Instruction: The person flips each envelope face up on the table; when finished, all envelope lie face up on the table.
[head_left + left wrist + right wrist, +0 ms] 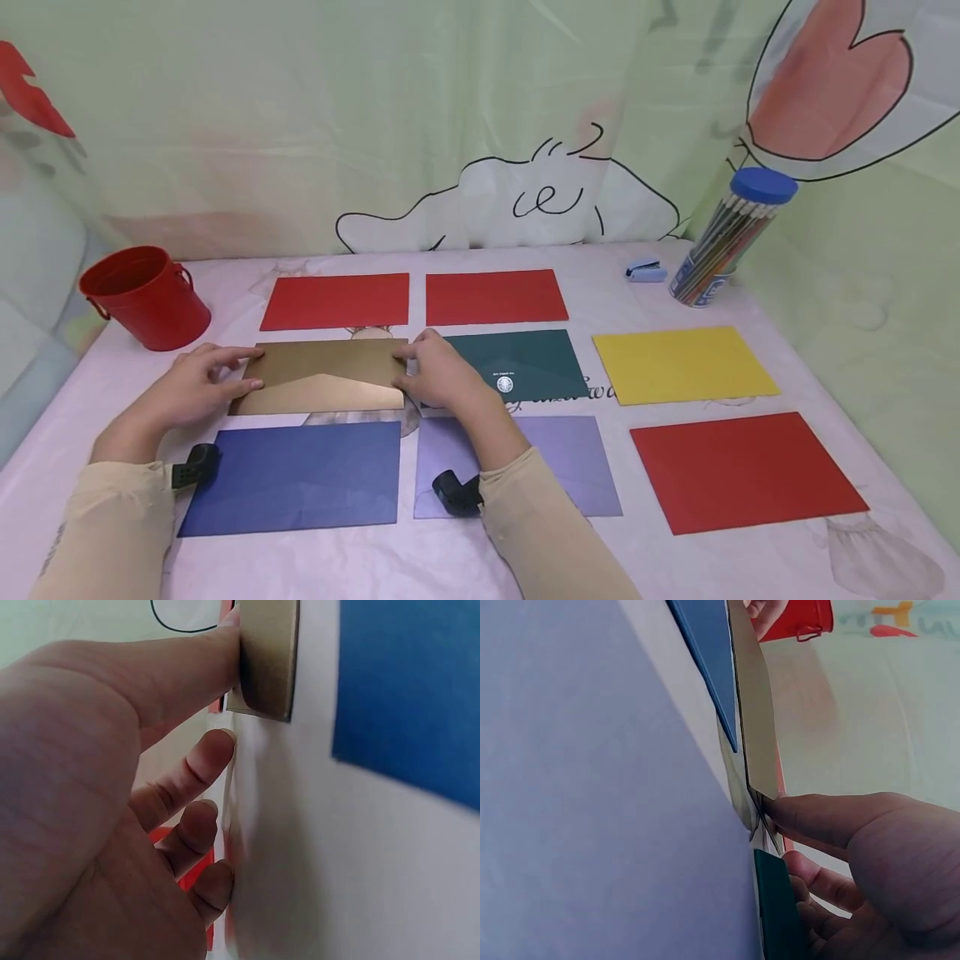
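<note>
- item: metallic gold paper envelope [322, 375], rectangular, flap side up with the triangular flap lying along its near edge; it rests flat on the pale pink patterned tablecloth [525, 550], middle row at the left, between the red envelope [337, 301] behind it and the dark blue envelope [296, 475] in front.
- handling, judged: light, thin card stock, stiff enough to hold its shape yet easily creased; the glossy face likely slides under dry fingers. best taken at the two short ends, thumb over and fingers under, clear of the flap fold.
- left hand [197, 387]: at the envelope's left end; thumb on the upper corner, index finger laid against the edge, a light pinch. the left wrist view shows the other fingers [196, 766] loosely curled, tips touching the cloth, holding nothing.
- right hand [441, 375]: at the right end; the right wrist view shows a finger and thumb pinching the corner of the gold envelope [756, 727], remaining fingers curled beside the dark green envelope [525, 363].
- nearby: lilac envelope [570, 454] beneath the right forearm; red metal bucket [146, 296] at far left.
</note>
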`<state>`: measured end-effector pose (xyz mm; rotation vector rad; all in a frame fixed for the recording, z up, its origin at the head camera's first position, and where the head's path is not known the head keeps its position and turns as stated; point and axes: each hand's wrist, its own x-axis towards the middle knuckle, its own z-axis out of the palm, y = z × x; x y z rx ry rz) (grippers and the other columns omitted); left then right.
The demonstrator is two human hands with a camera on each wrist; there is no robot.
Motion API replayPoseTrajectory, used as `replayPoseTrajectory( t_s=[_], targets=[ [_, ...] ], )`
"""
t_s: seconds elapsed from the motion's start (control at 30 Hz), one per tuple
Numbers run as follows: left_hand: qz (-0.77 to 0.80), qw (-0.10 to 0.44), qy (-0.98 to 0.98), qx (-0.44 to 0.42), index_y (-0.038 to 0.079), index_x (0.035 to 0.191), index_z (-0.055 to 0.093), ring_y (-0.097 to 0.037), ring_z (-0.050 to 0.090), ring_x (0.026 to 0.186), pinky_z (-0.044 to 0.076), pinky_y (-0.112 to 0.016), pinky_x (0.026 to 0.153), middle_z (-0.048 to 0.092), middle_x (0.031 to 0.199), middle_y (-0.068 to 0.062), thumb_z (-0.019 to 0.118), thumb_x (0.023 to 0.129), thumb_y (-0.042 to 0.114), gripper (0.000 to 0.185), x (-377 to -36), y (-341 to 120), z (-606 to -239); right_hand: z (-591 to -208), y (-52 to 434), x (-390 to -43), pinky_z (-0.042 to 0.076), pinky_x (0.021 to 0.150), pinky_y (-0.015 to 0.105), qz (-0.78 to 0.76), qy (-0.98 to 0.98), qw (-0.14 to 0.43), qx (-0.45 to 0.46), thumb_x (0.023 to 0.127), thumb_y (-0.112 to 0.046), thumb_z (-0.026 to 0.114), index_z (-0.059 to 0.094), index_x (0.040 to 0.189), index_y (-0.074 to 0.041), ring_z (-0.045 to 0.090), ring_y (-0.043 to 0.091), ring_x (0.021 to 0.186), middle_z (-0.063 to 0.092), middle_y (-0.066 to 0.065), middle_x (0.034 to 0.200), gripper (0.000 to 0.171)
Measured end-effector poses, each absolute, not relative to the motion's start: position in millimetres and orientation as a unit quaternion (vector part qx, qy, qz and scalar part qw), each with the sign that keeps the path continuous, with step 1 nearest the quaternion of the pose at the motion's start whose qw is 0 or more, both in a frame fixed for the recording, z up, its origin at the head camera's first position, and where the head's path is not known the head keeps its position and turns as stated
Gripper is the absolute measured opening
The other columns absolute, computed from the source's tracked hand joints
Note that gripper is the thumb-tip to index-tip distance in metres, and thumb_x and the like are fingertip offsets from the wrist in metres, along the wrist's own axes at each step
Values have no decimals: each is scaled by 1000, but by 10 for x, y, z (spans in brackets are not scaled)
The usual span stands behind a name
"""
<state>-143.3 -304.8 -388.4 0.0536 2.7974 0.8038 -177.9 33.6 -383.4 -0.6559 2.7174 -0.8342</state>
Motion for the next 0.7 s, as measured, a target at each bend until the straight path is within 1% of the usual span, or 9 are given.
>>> replayPoseTrajectory(
  t_s=[0.2, 0.3, 0.43, 0.53, 0.6, 0.7],
  targets=[
    [277, 122, 953, 11, 3, 151, 44, -47, 45, 112, 54, -52, 79, 45, 129, -29, 74, 91, 37, 74, -1450, -3041, -3882, -3842, 351, -1780, 50, 86, 29, -288, 924, 113, -225, 92, -20, 74, 66, 133, -7, 53, 20, 109, 55, 12, 121, 44],
    [288, 133, 948, 0, 3, 152, 41, -47, 46, 113, 54, -53, 81, 45, 132, -30, 72, 92, 38, 76, -1477, -3042, -3850, -3816, 349, -1785, 50, 86, 29, -289, 923, 111, -228, 92, -22, 74, 65, 134, -7, 53, 20, 110, 57, 11, 122, 45],
    [308, 152, 939, -6, 3, 154, 37, -50, 45, 118, 52, -57, 85, 43, 136, -31, 70, 93, 42, 80, -1512, -3028, -3807, -3664, 338, -1766, 51, 80, 31, -313, 919, 100, -219, 91, -21, 76, 64, 136, -9, 56, 20, 107, 60, 11, 122, 48],
    [310, 159, 937, 11, 2, 156, 31, -53, 43, 121, 53, -58, 85, 40, 140, -32, 71, 92, 42, 85, -1573, -3019, -3747, -3454, 320, -1739, 53, 78, 31, -332, 914, 100, -210, 88, -21, 79, 63, 138, -13, 58, 22, 109, 61, 12, 126, 54],
    [308, 154, 939, 26, 4, 158, 27, -55, 41, 123, 53, -59, 85, 37, 143, -33, 71, 93, 41, 87, -1652, -3015, -3680, -3308, 307, -1757, 54, 81, 32, -328, 914, 106, -216, 86, -23, 82, 60, 141, -15, 57, 22, 115, 60, 9, 131, 60],
    [317, 138, 937, 42, 11, 161, 19, -55, 36, 129, 50, -63, 87, 32, 149, -32, 70, 94, 39, 89, -1821, -3008, -3579, -3126, 291, -1868, 53, 90, 34, -300, 916, 127, -233, 82, -27, 86, 54, 146, -17, 52, 22, 125, 56, 5, 139, 72]
  ],
)
